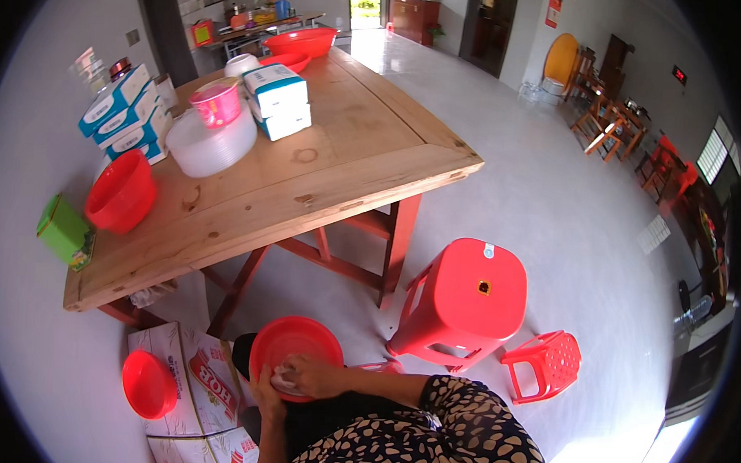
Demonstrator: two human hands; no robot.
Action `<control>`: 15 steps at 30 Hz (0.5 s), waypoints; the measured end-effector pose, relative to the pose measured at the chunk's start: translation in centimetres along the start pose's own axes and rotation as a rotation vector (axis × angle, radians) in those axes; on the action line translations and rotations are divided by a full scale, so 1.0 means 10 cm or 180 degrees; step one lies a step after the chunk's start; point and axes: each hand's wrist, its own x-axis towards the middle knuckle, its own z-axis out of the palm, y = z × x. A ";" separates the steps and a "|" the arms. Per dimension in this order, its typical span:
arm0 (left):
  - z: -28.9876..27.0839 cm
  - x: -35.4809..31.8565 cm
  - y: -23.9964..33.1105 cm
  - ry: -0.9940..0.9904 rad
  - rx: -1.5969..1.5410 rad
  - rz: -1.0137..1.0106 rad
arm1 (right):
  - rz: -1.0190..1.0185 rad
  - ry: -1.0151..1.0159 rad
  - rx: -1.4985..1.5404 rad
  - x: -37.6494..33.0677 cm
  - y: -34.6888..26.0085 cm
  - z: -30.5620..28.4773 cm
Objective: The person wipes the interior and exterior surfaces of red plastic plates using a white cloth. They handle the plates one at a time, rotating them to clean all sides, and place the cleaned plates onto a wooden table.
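Observation:
A round red plastic basin point(297, 337) sits on my lap. Over its near side both of my hands meet around a small whitish thing point(284, 381), too small and too covered to name. My left hand point(267, 394) comes up at the basin's near left edge, its fingers curled against the whitish thing. From the right, my right hand point(316, 376) reaches across the rim with bent fingers closed on the same thing.
A wooden table point(358, 133) with tissue packs point(279, 98), stacked clear plastic lids or bowls point(210, 144) and a red bowl point(123, 192) stands ahead. A tall red stool point(478, 292) and a low one point(549, 364) are at right. Cartons point(186, 380) carrying a red bowl point(149, 385) lie left.

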 end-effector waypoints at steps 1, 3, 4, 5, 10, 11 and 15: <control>0.02 0.02 0.00 -0.0073 0.0243 -0.0024 | 0.0188 -0.0070 0.0068 -0.03 -0.02 -0.05; 0.07 0.05 0.03 -0.0226 0.0729 -0.0060 | 0.0565 -0.0199 0.0204 -0.08 -0.08 -0.15; 0.11 0.08 0.02 -0.0423 0.0574 -0.0034 | 0.0615 -0.0031 0.0121 -0.10 0.00 -0.13; 0.15 0.11 -0.01 -0.0617 0.0418 -0.0012 | 0.0663 0.0135 0.0038 -0.11 0.15 -0.06; 0.31 0.13 -0.10 -0.0770 0.0230 0.0062 | 0.1820 0.1273 0.0309 -0.17 0.41 -0.23; 0.35 0.13 -0.08 -0.0771 0.0196 0.0024 | 0.2015 0.1196 0.0351 -0.18 0.39 -0.30; 0.45 0.19 -0.13 -0.0796 0.0372 -0.0152 | 0.1478 0.0319 0.0298 -0.37 0.29 -0.31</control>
